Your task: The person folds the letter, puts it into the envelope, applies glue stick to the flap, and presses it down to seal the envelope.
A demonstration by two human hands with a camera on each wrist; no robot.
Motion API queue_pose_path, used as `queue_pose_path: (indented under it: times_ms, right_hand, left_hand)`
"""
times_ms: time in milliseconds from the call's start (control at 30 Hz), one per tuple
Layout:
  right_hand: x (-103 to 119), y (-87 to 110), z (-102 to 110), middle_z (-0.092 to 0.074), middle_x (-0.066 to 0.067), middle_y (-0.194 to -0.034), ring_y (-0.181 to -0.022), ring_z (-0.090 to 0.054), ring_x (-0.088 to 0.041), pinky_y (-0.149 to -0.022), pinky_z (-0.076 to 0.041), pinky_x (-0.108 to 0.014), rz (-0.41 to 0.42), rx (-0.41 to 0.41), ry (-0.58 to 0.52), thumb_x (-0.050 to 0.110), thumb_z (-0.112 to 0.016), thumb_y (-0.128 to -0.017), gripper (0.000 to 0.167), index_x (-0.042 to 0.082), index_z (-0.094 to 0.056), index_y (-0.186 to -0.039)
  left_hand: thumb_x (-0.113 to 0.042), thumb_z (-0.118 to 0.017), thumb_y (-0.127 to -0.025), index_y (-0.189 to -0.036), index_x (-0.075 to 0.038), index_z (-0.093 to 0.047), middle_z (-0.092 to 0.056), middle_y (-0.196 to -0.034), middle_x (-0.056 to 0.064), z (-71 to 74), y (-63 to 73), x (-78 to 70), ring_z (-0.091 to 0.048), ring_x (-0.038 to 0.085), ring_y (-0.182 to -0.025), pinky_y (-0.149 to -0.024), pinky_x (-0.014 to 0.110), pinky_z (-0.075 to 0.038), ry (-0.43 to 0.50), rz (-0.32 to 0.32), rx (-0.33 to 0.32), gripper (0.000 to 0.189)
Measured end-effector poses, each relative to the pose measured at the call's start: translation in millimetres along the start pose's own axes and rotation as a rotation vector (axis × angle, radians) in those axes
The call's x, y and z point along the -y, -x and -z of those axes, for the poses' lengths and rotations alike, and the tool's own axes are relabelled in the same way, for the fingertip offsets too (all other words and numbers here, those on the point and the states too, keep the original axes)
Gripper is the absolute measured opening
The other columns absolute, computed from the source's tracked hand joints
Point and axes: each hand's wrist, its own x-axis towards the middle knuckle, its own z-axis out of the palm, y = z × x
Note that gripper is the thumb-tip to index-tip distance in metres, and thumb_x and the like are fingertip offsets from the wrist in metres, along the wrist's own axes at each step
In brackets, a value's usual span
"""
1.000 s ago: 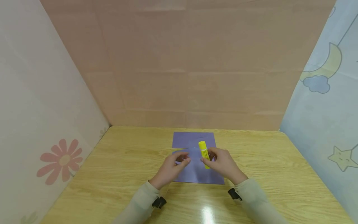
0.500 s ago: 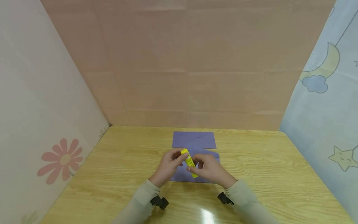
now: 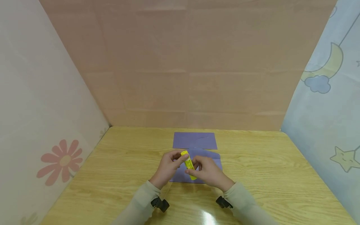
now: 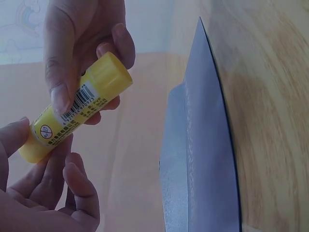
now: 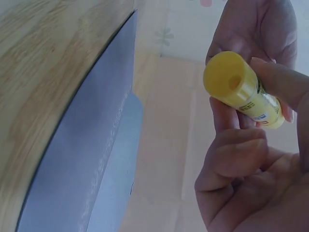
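A yellow glue stick (image 3: pixel 189 163) is held tilted between both hands, above a purple envelope (image 3: pixel 180 176). My left hand (image 3: pixel 167 165) pinches its upper end, where the yellow cap is, between thumb and fingers. Around the lower part of the tube, the thumb and fingers of my right hand (image 3: pixel 210 172) take hold. In the left wrist view the glue stick (image 4: pixel 72 108) shows a barcode and printed text. The right wrist view shows its round bottom end (image 5: pixel 227 77). The envelope lies with its flap (image 3: pixel 205 152) spread open away from me, partly hidden by the hands.
Just behind the envelope lies another flat purple piece (image 3: pixel 194 140) on the wooden table (image 3: pixel 267 175). A brown paper backdrop (image 3: pixel 185 68) rises at the table's far edge. Patterned panels stand at the left (image 3: pixel 56 93) and right (image 3: pixel 323 115).
My right hand has moved left and down with the glue stick, tilting it toward my left hand. My left fingers, bare a second ago, now pinch its cap end. The last half second shows little movement.
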Motion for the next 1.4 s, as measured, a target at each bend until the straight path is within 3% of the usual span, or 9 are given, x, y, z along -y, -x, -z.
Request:
queue_pose_path:
  times_ms: [233, 433, 567, 767, 833, 1133, 1267, 1400]
  right_hand:
    - [1.2, 1.5, -0.9, -0.064, 0.006, -0.080, -0.054, -0.049, -0.009, -0.049, -0.043, -0.026, -0.030, -0.024, 0.010, 0.038, -0.077, -0.088, 0.029, 0.012, -0.063, -0.091]
    - [3.0, 1.4, -4.1, -0.060, 0.004, -0.079, -0.058, -0.050, -0.010, -0.053, -0.044, -0.025, -0.060, -0.071, 0.031, 0.034, -0.081, -0.084, 0.031, 0.011, -0.061, -0.089]
    - [3.7, -0.6, -7.3, -0.058, 0.004, -0.078, -0.062, -0.051, -0.011, -0.056, -0.044, -0.025, -0.074, -0.090, 0.046, 0.034, -0.083, -0.082, 0.034, 0.011, -0.059, -0.087]
    - [5.3, -1.9, -7.6, -0.056, 0.002, -0.074, -0.061, -0.052, -0.013, -0.052, -0.043, -0.026, -0.110, -0.092, 0.071, 0.035, -0.086, -0.079, 0.040, 0.012, -0.054, -0.084]
    - [6.9, -2.2, -7.4, -0.056, 0.002, -0.072, -0.059, -0.052, -0.013, -0.051, -0.042, -0.027, -0.119, -0.099, 0.090, 0.034, -0.087, -0.077, 0.041, 0.012, -0.053, -0.083]
    - [8.2, -4.1, -12.0, -0.053, 0.004, -0.066, -0.055, -0.048, -0.011, -0.047, -0.038, -0.026, -0.134, -0.135, 0.159, 0.033, -0.090, -0.073, 0.045, 0.014, -0.049, -0.079]
    - [5.8, -4.4, -12.8, -0.052, 0.004, -0.066, -0.056, -0.047, -0.011, -0.048, -0.037, -0.025, -0.124, -0.136, 0.167, 0.032, -0.090, -0.073, 0.045, 0.015, -0.049, -0.078]
    - [0.4, -3.6, -12.7, -0.054, 0.005, -0.068, -0.058, -0.048, -0.010, -0.051, -0.039, -0.026, -0.104, -0.125, 0.176, 0.029, -0.090, -0.072, 0.041, 0.015, -0.052, -0.077]
  left_hand:
    - [-0.035, -0.067, -0.096, -0.116, -0.007, -0.072, -0.066, -0.099, 0.008, -1.9, 0.6, 1.3, -0.054, 0.021, -0.090, -0.077, 0.035, -0.044, -0.023, -0.008, -0.010, 0.035]
    - [-0.037, -0.070, -0.094, -0.112, -0.009, -0.073, -0.068, -0.101, 0.007, -4.2, -0.2, 1.7, -0.059, 0.020, -0.096, -0.088, 0.038, -0.048, -0.019, -0.005, -0.047, 0.033]
    - [-0.032, -0.072, -0.093, -0.106, -0.008, -0.074, -0.069, -0.100, 0.006, -5.3, -0.9, -0.1, -0.061, 0.019, -0.092, -0.089, 0.044, -0.050, 0.003, 0.016, -0.087, 0.028]
    - [-0.025, -0.072, -0.093, -0.104, -0.004, -0.073, -0.070, -0.101, 0.008, -6.2, -3.0, -0.4, -0.063, 0.019, -0.091, -0.088, 0.041, -0.051, 0.023, 0.027, -0.127, 0.023]
    - [-0.027, -0.073, -0.093, -0.103, -0.006, -0.074, -0.070, -0.102, 0.007, -6.5, -7.0, 7.8, -0.063, 0.017, -0.090, -0.086, 0.039, -0.051, 0.031, 0.027, -0.144, 0.024]
    - [-0.040, -0.078, -0.086, -0.095, -0.009, -0.075, -0.069, -0.091, 0.005, -7.5, -8.1, 8.2, -0.061, 0.018, -0.080, -0.073, 0.032, -0.051, 0.030, 0.014, -0.221, 0.032]
    - [-0.045, -0.076, -0.087, -0.099, -0.011, -0.075, -0.071, -0.091, 0.006, -3.2, -8.9, 7.3, -0.063, 0.025, -0.083, -0.077, 0.039, -0.053, 0.027, 0.030, -0.247, 0.036]
    - [-0.048, -0.072, -0.089, -0.110, -0.012, -0.073, -0.070, -0.100, 0.008, 8.2, -10.2, 8.1, -0.063, 0.027, -0.087, -0.071, 0.039, -0.052, -0.003, 0.058, -0.239, 0.041]
